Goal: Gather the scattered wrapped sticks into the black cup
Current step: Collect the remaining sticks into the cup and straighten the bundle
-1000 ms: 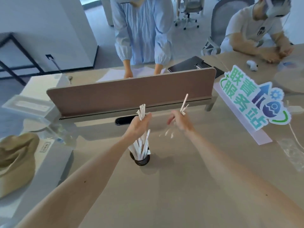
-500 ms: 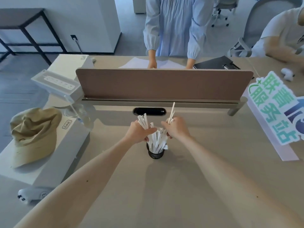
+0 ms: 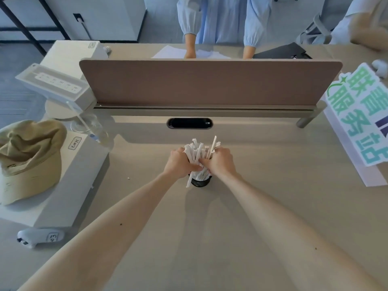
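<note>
A bundle of white wrapped sticks point(image 3: 198, 150) stands upright in the small black cup point(image 3: 200, 182) at the middle of the beige table. My left hand point(image 3: 179, 163) grips the bundle from the left and my right hand point(image 3: 219, 162) grips it from the right, fingers meeting over the cup's mouth. Only the cup's lower front shows below the hands. One stick point(image 3: 189, 180) hangs down outside the cup on its left side.
A brown divider panel point(image 3: 210, 82) crosses the table behind the cup, with a cable slot point(image 3: 189, 123) in front. A tan hat point(image 3: 29, 156) lies on a white box at left, a controller point(image 3: 37, 238) below it. A green sign point(image 3: 361, 122) lies at right. People sit beyond the divider.
My right hand brought its sticks from the right to the cup and joined the left hand's bundle. Both hands have closed together around the sticks over the cup.
</note>
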`<state>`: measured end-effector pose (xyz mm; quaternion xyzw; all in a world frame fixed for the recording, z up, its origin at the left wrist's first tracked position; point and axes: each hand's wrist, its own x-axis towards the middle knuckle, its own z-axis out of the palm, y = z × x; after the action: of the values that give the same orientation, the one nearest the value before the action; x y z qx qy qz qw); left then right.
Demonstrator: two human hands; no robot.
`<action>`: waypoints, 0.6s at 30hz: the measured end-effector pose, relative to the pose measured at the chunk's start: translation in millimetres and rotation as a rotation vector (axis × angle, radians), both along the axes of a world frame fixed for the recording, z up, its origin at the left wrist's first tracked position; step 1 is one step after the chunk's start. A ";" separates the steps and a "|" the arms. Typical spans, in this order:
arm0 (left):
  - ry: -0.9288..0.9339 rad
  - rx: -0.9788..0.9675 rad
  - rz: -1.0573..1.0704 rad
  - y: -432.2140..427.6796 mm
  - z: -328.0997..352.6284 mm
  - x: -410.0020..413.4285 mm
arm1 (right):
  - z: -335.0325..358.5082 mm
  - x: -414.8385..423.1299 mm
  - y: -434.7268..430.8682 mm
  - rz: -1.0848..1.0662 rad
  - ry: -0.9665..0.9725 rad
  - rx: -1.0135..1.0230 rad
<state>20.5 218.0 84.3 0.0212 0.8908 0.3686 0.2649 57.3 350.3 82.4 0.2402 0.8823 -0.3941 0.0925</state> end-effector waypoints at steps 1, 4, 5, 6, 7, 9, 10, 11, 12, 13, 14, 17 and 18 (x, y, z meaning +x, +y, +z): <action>0.001 -0.017 -0.025 -1.1 -2.2 0.4 | 1.8 0.2 1.1 -0.004 -0.014 -0.011; 0.024 -0.040 -0.047 -4.1 -3.8 -1.8 | 5.9 0.1 7.6 -0.003 0.007 -0.004; 0.026 -0.017 -0.028 -4.1 -2.0 -3.5 | 7.6 -0.3 9.6 0.010 0.012 0.002; 0.031 0.006 -0.008 -4.4 -0.2 -5.0 | 8.0 -0.5 10.7 0.027 0.013 0.005; 0.048 0.022 0.000 -4.0 2.1 -6.8 | 8.9 -1.2 11.4 0.039 0.013 0.002; 0.097 0.044 -0.009 -2.9 5.4 -9.0 | 10.1 -3.6 12.2 0.059 0.021 0.003; 0.118 0.057 -0.004 -2.7 5.3 -9.0 | 10.3 -4.7 12.4 0.066 0.031 0.006; 0.130 0.072 0.010 -2.6 4.5 -8.1 | 11.4 -5.6 12.1 0.069 0.044 0.009; 0.133 0.085 0.032 -2.3 2.5 -6.9 | 10.6 -6.1 12.3 0.066 0.053 0.013; 0.136 0.095 0.052 -1.7 -0.4 -4.9 | 10.1 -5.8 12.1 0.062 0.059 0.017; 0.143 0.103 0.064 -0.9 -3.2 -2.3 | 7.9 -5.3 12.1 0.062 0.065 0.023; 0.158 0.107 0.061 1.8 -11.1 4.8 | 1.6 -3.7 12.0 0.081 0.093 0.059; 0.154 0.102 0.047 2.1 -13.9 6.2 | -0.8 -3.4 12.3 0.085 0.097 0.074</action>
<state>26.7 220.1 70.4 0.0418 0.8888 0.4169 0.1856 53.9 362.6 81.6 0.1866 0.9091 -0.3680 0.0574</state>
